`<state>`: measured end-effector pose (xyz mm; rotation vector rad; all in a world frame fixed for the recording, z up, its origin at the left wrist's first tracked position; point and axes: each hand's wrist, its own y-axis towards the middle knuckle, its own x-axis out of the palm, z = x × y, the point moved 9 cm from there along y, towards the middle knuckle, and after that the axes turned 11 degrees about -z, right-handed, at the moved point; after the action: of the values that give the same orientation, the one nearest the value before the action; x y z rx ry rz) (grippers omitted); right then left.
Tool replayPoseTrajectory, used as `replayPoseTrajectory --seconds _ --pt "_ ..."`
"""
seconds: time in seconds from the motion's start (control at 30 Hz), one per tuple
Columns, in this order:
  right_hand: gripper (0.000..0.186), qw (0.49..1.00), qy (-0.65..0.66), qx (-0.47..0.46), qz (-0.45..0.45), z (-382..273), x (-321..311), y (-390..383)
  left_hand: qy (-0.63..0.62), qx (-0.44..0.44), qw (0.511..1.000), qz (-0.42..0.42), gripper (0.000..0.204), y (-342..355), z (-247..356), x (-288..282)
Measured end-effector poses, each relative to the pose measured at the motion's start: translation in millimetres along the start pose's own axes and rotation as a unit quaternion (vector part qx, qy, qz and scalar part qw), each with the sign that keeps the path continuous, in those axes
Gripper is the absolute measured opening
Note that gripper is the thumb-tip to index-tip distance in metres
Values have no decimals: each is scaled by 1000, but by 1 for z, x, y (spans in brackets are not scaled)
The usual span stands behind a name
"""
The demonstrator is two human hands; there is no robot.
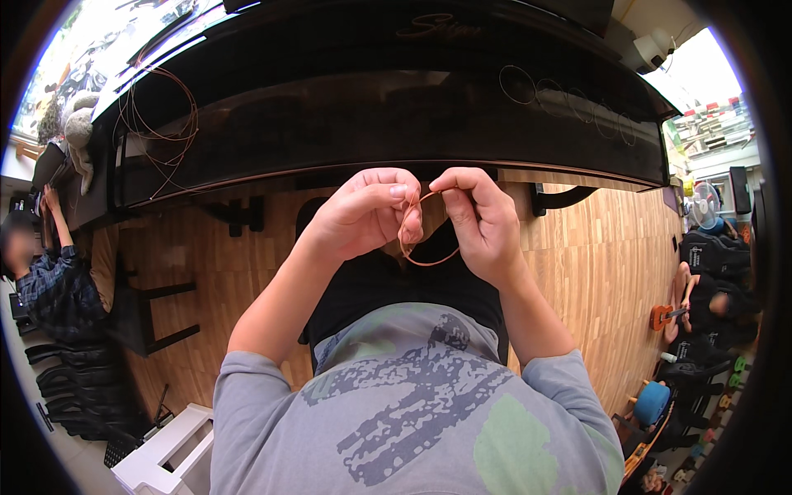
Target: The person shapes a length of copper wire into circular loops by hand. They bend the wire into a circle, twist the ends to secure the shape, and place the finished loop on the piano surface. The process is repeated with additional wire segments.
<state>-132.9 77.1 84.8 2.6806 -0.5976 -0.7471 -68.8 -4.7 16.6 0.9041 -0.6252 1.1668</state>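
Between my two hands hangs a small ring of thin copper-coloured wire (429, 264), in front of my lap. My left hand (363, 216) pinches it at its left side, thumb against the fingers. On the other side, my right hand (481, 227) grips the top of the ring between thumb and bent forefinger, where the strands lie close together. Just beyond my hands is the black, glossy, closed piano (330, 115). A loose coil of copper wire (196, 124) lies on its left part. Several thin wire rings (517, 101) lie in a row on its right part.
At the left edge a person in a dark checked shirt (62, 285) reaches toward a dark surface. Stacked black chairs (70, 379) and a white stool (169, 450) stand at lower left. Far right, another person sits with a small orange guitar (660, 318); a blue stool (652, 402) stands nearby.
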Motion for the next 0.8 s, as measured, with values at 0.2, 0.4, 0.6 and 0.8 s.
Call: replayPoseTrajectory --seconds 0.2,0.4,0.6,0.8 --pt "15 993 -8 -115 1 -14 2 -3 -26 -20 998 -52 22 6 -18 6" --pt "18 990 -22 -140 -13 -18 4 -3 -23 -8 990 -142 27 5 -22 14" --pt "16 993 -47 -109 -9 -15 3 -1 101 23 992 -65 23 2 -6 4" --pt "9 998 -49 -14 28 -7 0 -1 632 116 745 180 10 -15 57 27"
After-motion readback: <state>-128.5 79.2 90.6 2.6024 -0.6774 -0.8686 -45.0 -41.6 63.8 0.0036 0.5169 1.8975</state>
